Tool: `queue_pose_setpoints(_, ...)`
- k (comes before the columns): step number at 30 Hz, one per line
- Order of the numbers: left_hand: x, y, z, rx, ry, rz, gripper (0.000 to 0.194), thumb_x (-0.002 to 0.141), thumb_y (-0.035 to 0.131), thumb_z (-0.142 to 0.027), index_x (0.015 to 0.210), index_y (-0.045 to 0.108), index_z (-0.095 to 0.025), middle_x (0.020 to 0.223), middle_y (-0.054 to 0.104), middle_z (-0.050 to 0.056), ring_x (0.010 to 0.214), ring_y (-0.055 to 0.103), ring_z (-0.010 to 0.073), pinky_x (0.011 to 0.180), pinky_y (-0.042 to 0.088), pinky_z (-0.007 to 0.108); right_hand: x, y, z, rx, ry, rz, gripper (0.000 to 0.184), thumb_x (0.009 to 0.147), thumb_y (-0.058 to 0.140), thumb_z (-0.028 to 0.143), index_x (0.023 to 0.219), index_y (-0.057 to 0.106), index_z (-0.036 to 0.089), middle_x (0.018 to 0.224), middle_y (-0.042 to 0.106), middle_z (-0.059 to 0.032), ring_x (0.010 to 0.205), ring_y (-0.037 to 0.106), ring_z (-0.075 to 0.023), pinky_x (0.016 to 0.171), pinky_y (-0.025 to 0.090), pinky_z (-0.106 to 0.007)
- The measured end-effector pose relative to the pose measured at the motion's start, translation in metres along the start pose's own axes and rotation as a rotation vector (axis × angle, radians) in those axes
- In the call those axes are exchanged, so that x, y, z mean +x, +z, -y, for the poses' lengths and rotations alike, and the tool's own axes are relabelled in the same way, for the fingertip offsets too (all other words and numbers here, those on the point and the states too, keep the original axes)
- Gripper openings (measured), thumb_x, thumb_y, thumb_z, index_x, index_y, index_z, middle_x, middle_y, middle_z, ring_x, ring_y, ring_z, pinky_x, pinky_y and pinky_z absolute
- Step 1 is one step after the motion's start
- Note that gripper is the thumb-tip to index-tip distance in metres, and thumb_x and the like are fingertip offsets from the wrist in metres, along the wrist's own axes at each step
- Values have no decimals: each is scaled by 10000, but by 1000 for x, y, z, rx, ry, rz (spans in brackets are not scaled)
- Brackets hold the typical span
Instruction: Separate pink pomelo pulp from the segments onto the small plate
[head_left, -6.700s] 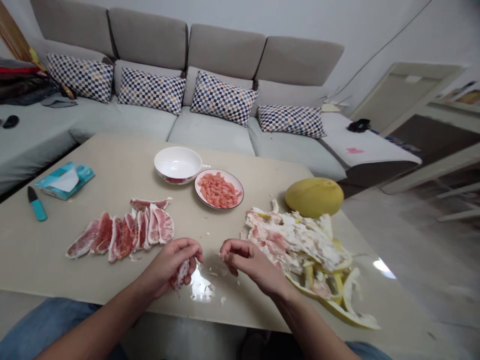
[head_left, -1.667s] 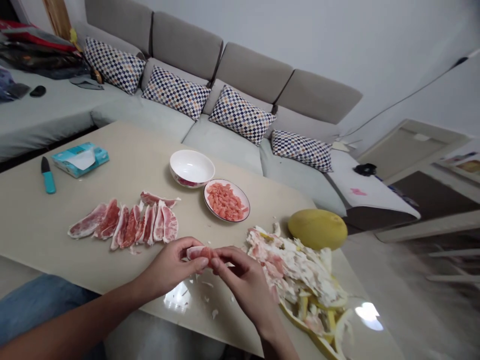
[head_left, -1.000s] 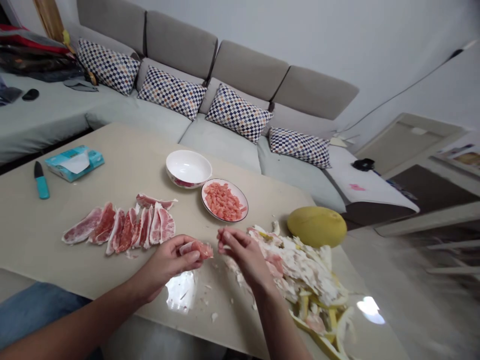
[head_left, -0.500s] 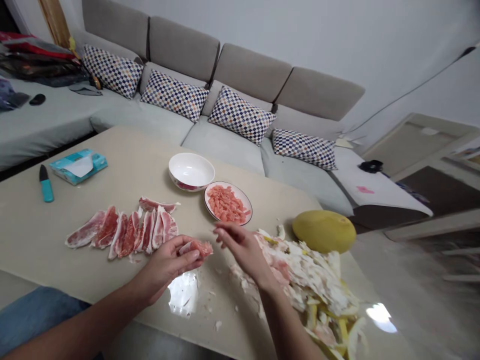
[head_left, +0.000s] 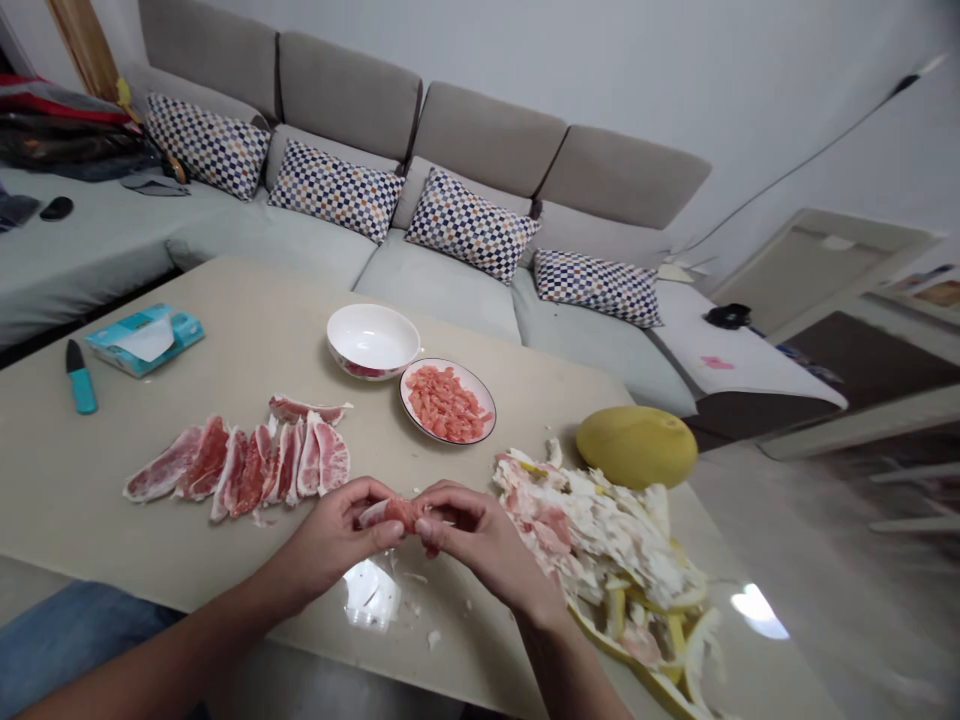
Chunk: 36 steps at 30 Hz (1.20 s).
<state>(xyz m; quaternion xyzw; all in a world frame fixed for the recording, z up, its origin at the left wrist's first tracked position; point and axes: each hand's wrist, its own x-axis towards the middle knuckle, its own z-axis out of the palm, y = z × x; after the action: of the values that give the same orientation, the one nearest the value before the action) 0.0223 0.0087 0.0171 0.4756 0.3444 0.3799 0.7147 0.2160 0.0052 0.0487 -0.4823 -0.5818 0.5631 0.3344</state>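
Note:
A piece of red pomelo segment [head_left: 403, 513] is between my hands, above the table's near edge. My left hand [head_left: 350, 530] is closed around its left end, where some whitish membrane shows. At the right end, my right hand [head_left: 463, 530] pinches the flesh with thumb and fingers. To the left lies a row of several pomelo segments [head_left: 262, 465] with pale membrane on them. Beyond my hands, a dark-rimmed plate [head_left: 482, 388] holds small pieces of pink pulp [head_left: 446, 403]. A heap of peel and membrane [head_left: 607, 545] spreads to the right of my right hand.
A white bowl [head_left: 373, 338] stands behind the plate. One whole yellow pomelo [head_left: 636, 446] sits behind the peel heap. At the left are a turquoise-handled knife [head_left: 82, 380] and a tissue pack [head_left: 145, 340]. A grey sofa [head_left: 442, 285] with checked cushions runs along the table's far side.
My right hand has moved left and down from near the plate and now grips the pomelo piece beside my left hand. The whole view has shifted slightly.

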Motion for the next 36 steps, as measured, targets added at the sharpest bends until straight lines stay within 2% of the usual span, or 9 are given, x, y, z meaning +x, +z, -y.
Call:
queue_pose_setpoints(4, 0, 1, 0, 80, 51, -29, 144, 785, 678, -258, 892, 616, -184, 854, 654, 23, 865, 611, 199, 780, 454, 304, 0, 3, 1, -85, -43, -74, 217, 799, 686, 392, 848, 736, 187, 768, 657, -26, 605, 604, -128, 553, 493, -244)
queue_pose_setpoints(11, 0, 3, 0, 127, 102, -50, 118, 806, 657, -261, 888, 639, -178, 880, 661, 39, 878, 602, 201, 802, 449, 307, 0, 10, -5, -382, -243, -247, 96, 782, 668, 269, 759, 725, 196, 735, 675, -40, 613, 598, -145, 521, 450, -235)
queue_pose_setpoints(15, 0, 3, -4, 87, 103, -1, 141, 811, 659, -292, 879, 648, -169, 880, 677, 53, 885, 616, 212, 822, 452, 320, -1, 12, -12, -237, -192, -256, 164, 797, 662, 332, 745, 708, 183, 727, 668, -44, 539, 582, -129, 488, 451, -238)
queue_pose_setpoints(18, 1, 3, -5, 61, 106, -1, 140, 814, 656, -294, 878, 645, -170, 878, 678, 52, 888, 621, 214, 831, 456, 324, -2, 13, -16, -98, -148, -218, 215, 840, 632, 384, 792, 696, 184, 750, 660, -37, 558, 608, -129, 531, 488, -246)
queue_pose_setpoints(21, 2, 2, -5, 94, 107, -41, 133, 818, 651, -293, 876, 642, -174, 869, 664, 42, 887, 613, 208, 825, 456, 313, -5, 14, -17, -134, -133, -192, 203, 850, 639, 386, 890, 706, 199, 869, 664, -50, 647, 630, -139, 576, 512, -247)
queue_pose_setpoints(24, 3, 1, -2, 140, 112, -53, 122, 811, 657, -283, 873, 641, -179, 872, 654, 37, 887, 603, 207, 808, 455, 303, -5, 14, -16, -152, -121, -175, 231, 808, 696, 386, 958, 705, 211, 915, 644, -49, 655, 615, -135, 542, 515, -234)
queue_pose_setpoints(27, 2, 0, 0, 136, 95, -27, 139, 799, 671, -283, 886, 641, -178, 866, 651, 35, 872, 602, 205, 786, 457, 299, -4, 13, -16, -94, -119, -169, 232, 759, 744, 381, 906, 728, 202, 864, 618, -38, 607, 590, -123, 483, 499, -221)
queue_pose_setpoints(31, 2, -1, 1, 119, 84, -12, 134, 794, 674, -261, 893, 642, -176, 876, 657, 35, 875, 606, 199, 789, 453, 301, -1, 12, -17, 23, -118, -157, 180, 796, 712, 361, 853, 752, 195, 808, 598, -18, 516, 590, -91, 491, 490, -229)
queue_pose_setpoints(36, 3, 1, 1, 87, 122, -22, 100, 791, 658, -220, 878, 650, -171, 872, 666, 43, 879, 623, 210, 818, 462, 329, 0, 18, -25, 123, -116, -257, 176, 816, 695, 359, 811, 724, 186, 744, 576, 12, 516, 597, -87, 511, 467, -217)
